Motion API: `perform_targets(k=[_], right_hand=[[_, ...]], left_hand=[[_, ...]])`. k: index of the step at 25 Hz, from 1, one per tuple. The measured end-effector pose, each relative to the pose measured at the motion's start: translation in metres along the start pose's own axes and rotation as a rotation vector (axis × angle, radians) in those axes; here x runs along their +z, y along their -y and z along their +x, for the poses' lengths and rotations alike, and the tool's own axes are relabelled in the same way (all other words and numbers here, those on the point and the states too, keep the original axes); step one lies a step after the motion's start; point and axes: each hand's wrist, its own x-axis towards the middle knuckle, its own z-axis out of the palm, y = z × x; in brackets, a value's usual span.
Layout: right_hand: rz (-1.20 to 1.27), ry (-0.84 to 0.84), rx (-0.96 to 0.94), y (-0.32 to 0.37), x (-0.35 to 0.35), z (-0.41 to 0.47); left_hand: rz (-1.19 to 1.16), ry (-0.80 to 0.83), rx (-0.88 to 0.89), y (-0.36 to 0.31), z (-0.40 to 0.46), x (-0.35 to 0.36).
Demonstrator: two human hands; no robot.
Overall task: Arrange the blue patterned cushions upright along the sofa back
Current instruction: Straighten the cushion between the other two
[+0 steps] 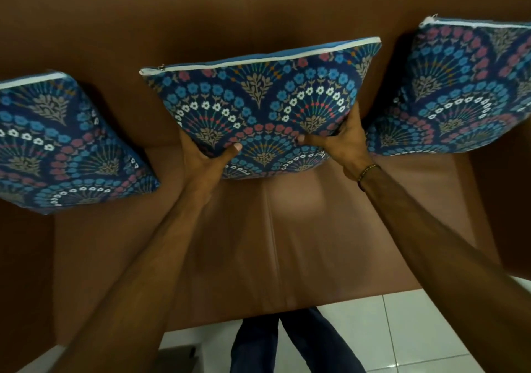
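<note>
Three blue patterned cushions stand upright against the brown sofa back (201, 7). The middle cushion (264, 99) is held at its lower corners, zipper edge on top. My left hand (207, 157) grips its lower left part, thumb pressed on the front. My right hand (344, 140), with a beaded bracelet on the wrist, grips its lower right part. The left cushion (57, 142) leans at the sofa's left end. The right cushion (459, 91) leans at the right end. Neither of those is touched.
The brown sofa seat (273, 243) lies below the cushions, with a seam down its middle. White floor tiles (402, 329) and my legs in dark trousers (287, 344) show at the bottom. Sofa arms close in both sides.
</note>
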Motion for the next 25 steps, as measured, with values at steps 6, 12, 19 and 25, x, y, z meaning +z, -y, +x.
perform_targets(k=[6, 12, 19, 25], right_hand=[[0.05, -0.009, 0.024, 0.0, -0.012, -0.015], [-0.084, -0.269, 0.02, -0.017, -0.102, -0.026], [-0.032, -0.657, -0.029, -0.042, -0.304, 0.018], [0.125, -0.12, 0.104, -0.041, -0.393, 0.103]], left_hand=[[0.377, -0.199, -0.02, -0.01, -0.031, 0.011], [0.256, -0.086, 0.36, -0.048, -0.093, 0.12], [0.177, 0.268, 0.345, -0.102, -0.092, 0.303], [-0.009, 0.281, 0.065, -0.131, -0.042, 0.385]])
